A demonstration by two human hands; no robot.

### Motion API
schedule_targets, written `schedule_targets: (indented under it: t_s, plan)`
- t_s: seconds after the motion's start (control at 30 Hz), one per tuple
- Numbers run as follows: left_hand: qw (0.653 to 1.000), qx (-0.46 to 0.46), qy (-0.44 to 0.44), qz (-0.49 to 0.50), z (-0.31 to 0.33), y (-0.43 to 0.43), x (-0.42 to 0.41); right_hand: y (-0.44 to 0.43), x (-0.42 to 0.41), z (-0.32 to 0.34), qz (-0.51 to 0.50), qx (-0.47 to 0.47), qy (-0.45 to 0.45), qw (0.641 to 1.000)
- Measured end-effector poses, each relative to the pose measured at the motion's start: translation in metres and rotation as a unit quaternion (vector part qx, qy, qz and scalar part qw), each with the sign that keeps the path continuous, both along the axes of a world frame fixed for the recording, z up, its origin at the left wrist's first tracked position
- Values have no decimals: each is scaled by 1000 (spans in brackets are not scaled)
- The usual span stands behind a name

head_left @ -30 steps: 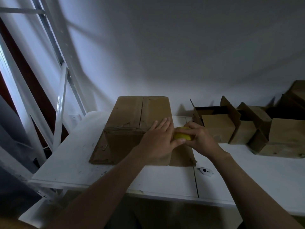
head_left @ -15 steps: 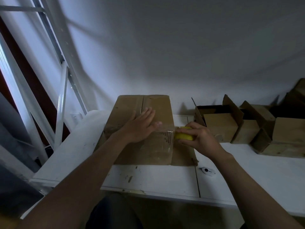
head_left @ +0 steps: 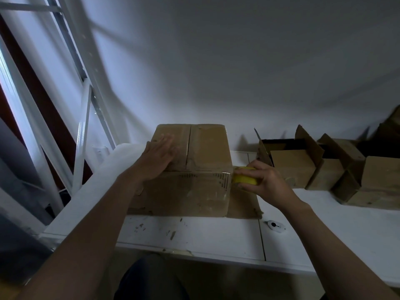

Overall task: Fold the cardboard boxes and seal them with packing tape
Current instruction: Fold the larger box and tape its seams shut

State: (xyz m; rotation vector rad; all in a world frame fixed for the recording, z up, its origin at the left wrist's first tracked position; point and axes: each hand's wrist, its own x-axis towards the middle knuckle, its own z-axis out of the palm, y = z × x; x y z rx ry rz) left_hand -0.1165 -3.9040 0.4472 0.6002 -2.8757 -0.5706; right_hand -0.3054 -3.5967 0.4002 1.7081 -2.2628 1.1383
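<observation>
We are taping the folded cardboard box [head_left: 194, 191] at 12 o'clock: left hand [head_left: 157, 161] pressing flat on its top, right hand [head_left: 263, 182] gripping the yellow tape roll [head_left: 243, 179] at its 3 o'clock corner. Open boxes [head_left: 291, 167] at 2 o'clock are awaiting sealing.

A brown cardboard box [head_left: 194, 191] stands closed on the desk [head_left: 216, 237], its two top flaps meeting along a centre seam. A strip of clear tape [head_left: 203, 176] runs along its near top edge to a yellow tape roll [head_left: 243, 179] at the right corner, gripped in the right hand [head_left: 266, 182]. Open-flapped boxes [head_left: 292, 167] sit further right.
</observation>
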Motion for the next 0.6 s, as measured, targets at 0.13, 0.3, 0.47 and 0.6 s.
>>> schedule_targets:
  t_s: [0.13,0.3,0.47,0.6]
  plan:
    - [998,55,9,11,-1,-9,6,-2,-2,-2,-7,5,-8,1000]
    - [945,237,188,122,-7,4,18,-3,-3,-6,-8,2,-9,1000]
    - [959,161,204,114,-25,2,24,-4,-2,-7,-18,12,-7,1000]
    - [984,-125,122,39,-22,-5,19,-4,-1,1,-36,54,8,998]
